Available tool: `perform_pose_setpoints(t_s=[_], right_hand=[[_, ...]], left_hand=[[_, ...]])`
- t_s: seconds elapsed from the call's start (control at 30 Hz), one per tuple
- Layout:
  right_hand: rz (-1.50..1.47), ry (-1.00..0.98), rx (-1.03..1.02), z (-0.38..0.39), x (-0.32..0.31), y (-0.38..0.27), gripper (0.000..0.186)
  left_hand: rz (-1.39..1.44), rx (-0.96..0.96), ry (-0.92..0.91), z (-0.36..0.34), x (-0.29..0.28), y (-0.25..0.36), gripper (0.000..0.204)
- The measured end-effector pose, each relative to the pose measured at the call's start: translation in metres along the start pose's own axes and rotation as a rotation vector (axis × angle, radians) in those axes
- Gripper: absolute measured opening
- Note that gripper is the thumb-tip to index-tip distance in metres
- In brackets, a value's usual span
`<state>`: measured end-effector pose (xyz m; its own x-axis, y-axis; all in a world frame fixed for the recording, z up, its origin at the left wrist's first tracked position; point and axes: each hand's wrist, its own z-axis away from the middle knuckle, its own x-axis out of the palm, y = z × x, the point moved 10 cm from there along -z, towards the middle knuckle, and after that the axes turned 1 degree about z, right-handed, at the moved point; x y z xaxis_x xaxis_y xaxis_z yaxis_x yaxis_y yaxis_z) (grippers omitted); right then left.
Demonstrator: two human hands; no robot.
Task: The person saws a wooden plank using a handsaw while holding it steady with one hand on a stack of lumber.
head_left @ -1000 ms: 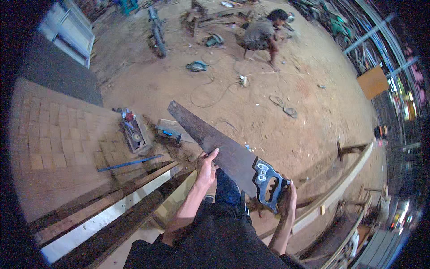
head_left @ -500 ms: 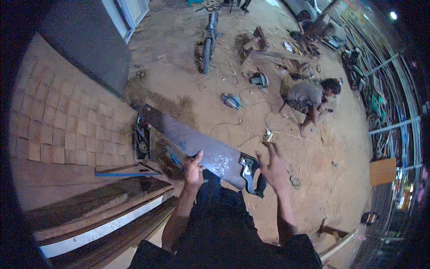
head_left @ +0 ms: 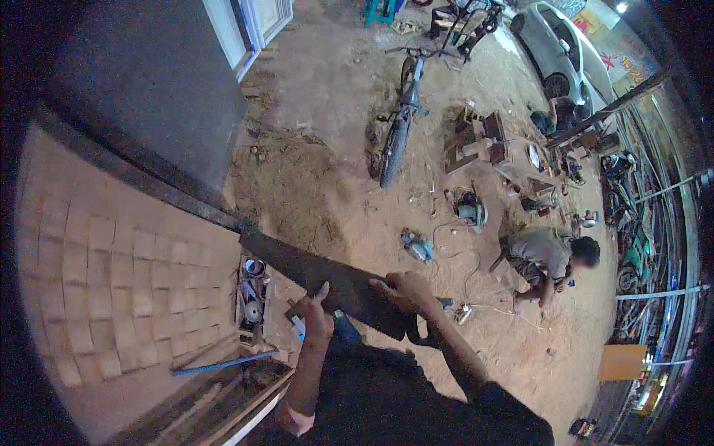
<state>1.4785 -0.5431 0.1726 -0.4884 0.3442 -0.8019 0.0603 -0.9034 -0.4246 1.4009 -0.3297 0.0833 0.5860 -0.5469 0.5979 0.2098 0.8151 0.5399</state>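
Note:
A hand saw (head_left: 349,293) with a wide, dark blade and a black handle lies slantwise before my body, its narrow end to the far left. My left hand (head_left: 318,318) grips the lower edge at mid-blade, thumb raised in front. Over at the handle end, my right hand (head_left: 409,293) has its fingers bent onto the upper edge of the blade. My right wrist and forearm partly cover the handle (head_left: 425,333), which nothing grasps.
An open wooden box of tools (head_left: 253,297) stands left, beside the paved ground (head_left: 156,282). Ahead lie a power tool (head_left: 417,246) and cords. A person (head_left: 543,256) crouches at right. A motorcycle (head_left: 401,123) and a car (head_left: 565,52) stand farther off.
My right hand has moved from open beside the handle onto the blade's upper edge. The blade face looks darker. My left hand keeps its hold. The view has shifted toward the far ground.

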Motion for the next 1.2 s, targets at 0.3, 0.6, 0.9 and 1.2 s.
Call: perform_pose_setpoints(t_s=[0.3,0.6,0.9,1.2], right_hand=[[-0.263,0.117,0.214,-0.156,-0.141,-0.03,0.066],[-0.646,0.273,0.342,-0.359,-0.238,-0.013,0.069],[-0.392,0.471,0.208,-0.655,-0.372,-0.053,0.069],[-0.255,0.504,0.41,-0.827,-0.514,-0.078,0.056]], left_hand=[[-0.438,-0.151,-0.31,-0.159,0.197,0.131,0.033],[-0.655,0.22,-0.266,-0.473,0.254,0.258,0.044],[-1.209,-0.258,0.48,-0.641,-0.031,0.321,0.041],[-1.183,-0.361,0.502,-0.814,0.067,0.389,0.039]])
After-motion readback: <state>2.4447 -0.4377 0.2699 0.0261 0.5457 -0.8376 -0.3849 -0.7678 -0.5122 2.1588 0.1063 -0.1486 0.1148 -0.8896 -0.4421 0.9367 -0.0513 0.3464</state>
